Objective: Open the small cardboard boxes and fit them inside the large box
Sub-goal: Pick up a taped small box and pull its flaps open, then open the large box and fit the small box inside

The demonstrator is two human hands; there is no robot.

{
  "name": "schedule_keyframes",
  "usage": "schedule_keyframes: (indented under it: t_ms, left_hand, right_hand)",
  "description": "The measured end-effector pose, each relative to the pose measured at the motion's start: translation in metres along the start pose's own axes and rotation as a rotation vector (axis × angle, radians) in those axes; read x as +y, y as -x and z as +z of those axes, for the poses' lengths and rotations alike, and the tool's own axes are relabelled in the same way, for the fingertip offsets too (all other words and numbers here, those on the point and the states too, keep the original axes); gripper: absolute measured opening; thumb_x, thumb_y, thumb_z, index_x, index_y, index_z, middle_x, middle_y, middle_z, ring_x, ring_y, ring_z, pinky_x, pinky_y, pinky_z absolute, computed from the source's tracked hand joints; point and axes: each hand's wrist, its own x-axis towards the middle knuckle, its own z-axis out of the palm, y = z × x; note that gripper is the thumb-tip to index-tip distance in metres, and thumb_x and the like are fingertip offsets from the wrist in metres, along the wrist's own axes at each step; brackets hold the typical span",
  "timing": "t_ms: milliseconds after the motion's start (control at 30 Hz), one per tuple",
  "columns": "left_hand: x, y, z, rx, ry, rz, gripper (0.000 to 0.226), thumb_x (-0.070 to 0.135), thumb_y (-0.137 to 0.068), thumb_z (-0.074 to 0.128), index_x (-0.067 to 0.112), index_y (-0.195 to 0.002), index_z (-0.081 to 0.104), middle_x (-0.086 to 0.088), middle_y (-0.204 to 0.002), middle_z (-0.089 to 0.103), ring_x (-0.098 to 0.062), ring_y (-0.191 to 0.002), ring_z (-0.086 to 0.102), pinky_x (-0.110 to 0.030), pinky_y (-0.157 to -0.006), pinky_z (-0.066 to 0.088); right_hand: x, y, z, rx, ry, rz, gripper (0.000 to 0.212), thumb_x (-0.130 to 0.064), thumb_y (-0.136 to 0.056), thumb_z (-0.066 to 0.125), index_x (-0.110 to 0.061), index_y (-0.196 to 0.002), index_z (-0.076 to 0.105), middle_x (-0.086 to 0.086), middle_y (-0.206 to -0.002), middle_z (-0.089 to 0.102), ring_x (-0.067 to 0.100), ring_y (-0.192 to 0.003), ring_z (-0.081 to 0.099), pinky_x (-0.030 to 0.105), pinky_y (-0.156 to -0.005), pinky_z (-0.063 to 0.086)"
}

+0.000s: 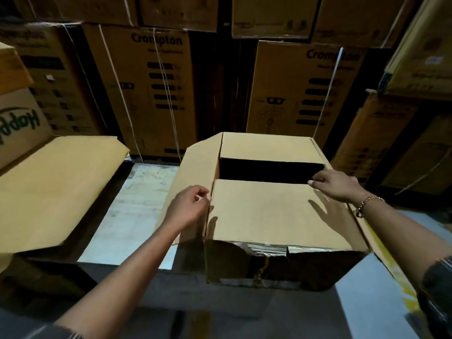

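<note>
A plain brown cardboard box [274, 211] stands in front of me on the floor. Its near and far top flaps are folded inward, leaving a dark gap between them. The left side flap [195, 172] stands out at an angle, and my left hand [188, 209] pinches its inner edge. My right hand [335, 184] rests on the right corner of the near flap, fingers curled over the edge by the gap; a bracelet is on that wrist. The box's front upper edge is torn. A second brown box [56, 187] sits at the left.
Stacked printed cartons [146, 89] wall in the back and both sides, some tied with white strapping. A pale patch of floor [137, 211] shows between the two boxes. A yellow-printed flap [391, 263] hangs along the box's right side.
</note>
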Motion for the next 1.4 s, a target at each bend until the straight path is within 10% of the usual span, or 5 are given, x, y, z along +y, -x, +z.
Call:
schedule_keyframes:
  t_ms: [467,833,1067,1167,1400]
  left_hand:
    - [0.027,-0.088,0.049,-0.283,-0.448,-0.042,0.070,0.071,-0.096,0.036,0.031,-0.153,0.037,-0.005,-0.159,0.035,-0.033,-0.143,0.026,-0.050,-0.110,0.025]
    - [0.072,-0.039,-0.047,-0.328,0.634,-0.055,0.052,0.068,-0.091,0.049,0.026,-0.096,0.078,-0.001,-0.096,0.077,-0.019,-0.087,0.070,-0.041,-0.078,0.048]
    - [0.040,0.004,-0.032,-0.823,0.338,-0.040,0.038,0.050,-0.093,0.059,0.030,-0.121,0.074,0.008,-0.128,0.070,-0.008,-0.118,0.064,-0.032,-0.096,0.048]
    - [0.033,0.016,-0.007,-0.842,0.032,0.039,0.053,0.056,-0.082,0.074,0.036,-0.131,0.063,0.022,-0.128,0.062,0.006,-0.117,0.059,-0.022,-0.103,0.045]
    - [0.004,0.036,0.048,-0.624,-0.777,0.403,0.071,0.093,-0.075,0.036,0.037,-0.109,0.064,0.007,-0.096,0.074,-0.017,-0.101,0.062,-0.035,-0.096,0.026]
  right_hand:
    - [0.054,0.026,0.021,0.054,-0.812,0.349,0.057,-0.054,-0.101,0.048,-0.009,-0.136,0.054,0.014,-0.133,0.064,0.029,-0.110,0.062,0.038,-0.079,0.045]
    - [0.099,0.096,-0.040,-0.164,-1.820,0.162,0.023,-0.034,-0.085,0.062,-0.019,-0.080,0.078,-0.004,-0.078,0.069,0.012,-0.067,0.067,0.027,-0.067,0.057]
    - [0.123,0.129,-0.004,-0.293,-1.159,0.402,0.021,-0.007,-0.103,0.052,-0.010,-0.119,0.065,0.031,-0.119,0.065,0.002,-0.061,0.072,0.031,-0.085,0.059]
    - [0.082,0.132,-0.003,-0.697,-0.646,0.054,0.045,-0.038,-0.083,0.075,-0.022,-0.124,0.067,-0.001,-0.129,0.070,0.003,-0.108,0.069,0.023,-0.097,0.050]
    - [0.026,0.145,0.047,-0.447,0.095,-0.068,0.055,-0.084,-0.078,0.054,-0.034,-0.101,0.059,-0.017,-0.092,0.064,0.012,-0.101,0.061,0.042,-0.091,0.040]
